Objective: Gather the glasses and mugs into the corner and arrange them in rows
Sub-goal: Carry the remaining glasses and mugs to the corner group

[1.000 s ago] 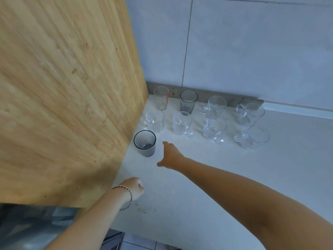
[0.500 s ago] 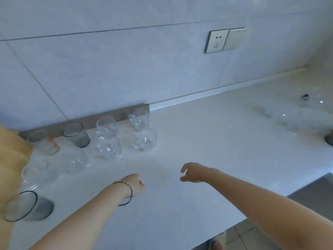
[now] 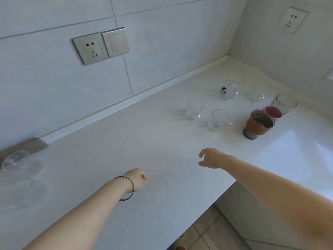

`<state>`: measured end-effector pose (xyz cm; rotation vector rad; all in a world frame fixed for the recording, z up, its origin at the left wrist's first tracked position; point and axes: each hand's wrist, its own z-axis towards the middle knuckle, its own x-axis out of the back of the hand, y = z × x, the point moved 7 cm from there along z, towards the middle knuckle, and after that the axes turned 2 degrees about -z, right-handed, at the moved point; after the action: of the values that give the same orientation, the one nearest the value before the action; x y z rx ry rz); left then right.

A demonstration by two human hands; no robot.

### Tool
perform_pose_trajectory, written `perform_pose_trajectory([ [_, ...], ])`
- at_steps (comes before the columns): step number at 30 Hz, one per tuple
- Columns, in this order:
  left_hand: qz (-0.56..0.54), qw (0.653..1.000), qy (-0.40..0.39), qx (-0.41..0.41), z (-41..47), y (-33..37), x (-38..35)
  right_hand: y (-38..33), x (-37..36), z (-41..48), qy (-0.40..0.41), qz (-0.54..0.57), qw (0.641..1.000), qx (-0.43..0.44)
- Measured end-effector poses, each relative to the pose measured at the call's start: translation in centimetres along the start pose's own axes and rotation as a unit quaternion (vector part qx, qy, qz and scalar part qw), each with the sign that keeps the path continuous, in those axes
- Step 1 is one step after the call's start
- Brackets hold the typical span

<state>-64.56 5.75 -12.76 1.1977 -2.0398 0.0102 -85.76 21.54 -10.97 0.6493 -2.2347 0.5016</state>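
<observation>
Several loose vessels stand at the far right of the white counter [image 3: 111, 156]: two clear glasses [image 3: 195, 108] [image 3: 219, 119], a clear glass with a black label [image 3: 228, 89], a low clear glass [image 3: 257, 97], a grey glass [image 3: 285, 103], a pink cup [image 3: 273, 112] and an orange-brown cup [image 3: 258, 125]. Two blurred clear mugs [image 3: 19, 163] [image 3: 27, 193] show at the left edge. My right hand [image 3: 211, 158] hovers over the counter, fingers apart, holding nothing. My left hand [image 3: 137, 180], with a bracelet at the wrist, is curled shut and empty.
A steel socket and switch [image 3: 100, 45] sit on the tiled wall, another socket [image 3: 292, 19] on the right wall. The counter's front edge runs diagonally at lower right, with floor tiles [image 3: 203, 231] below. A steel strip [image 3: 27, 146] lies along the wall at left.
My view has swung right, away from the rows in the corner, onto the loose glasses and cups. My right hand has moved right and opened wider. The left hand stays curled.
</observation>
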Motion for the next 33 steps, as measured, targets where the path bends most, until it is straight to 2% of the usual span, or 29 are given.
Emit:
perform_pose_trajectory([
  [4,-0.011,1.000,0.006,-0.001,3.3,4.7,0.8,5.1,6.2,3.4,0.101,0.035,0.994,-0.023],
  [8,0.001,1.000,0.000,0.001,5.8,6.2,0.9,7.6,11.4,6.5,0.195,0.042,0.978,-0.055],
  [13,-0.001,0.999,0.003,0.035,7.1,4.9,1.5,9.0,11.8,10.7,0.156,0.085,0.980,-0.094],
  [21,-0.021,0.997,0.019,0.074,6.5,1.6,3.2,8.7,12.1,11.4,0.205,0.124,0.964,-0.114],
  [27,-0.032,0.995,0.034,0.092,4.1,-2.0,3.4,2.2,9.3,9.0,0.169,0.069,0.983,-0.020],
  [33,-0.065,0.989,0.046,0.121,-1.0,-9.3,2.4,-11.1,3.4,4.2,0.103,0.006,0.986,0.132],
])
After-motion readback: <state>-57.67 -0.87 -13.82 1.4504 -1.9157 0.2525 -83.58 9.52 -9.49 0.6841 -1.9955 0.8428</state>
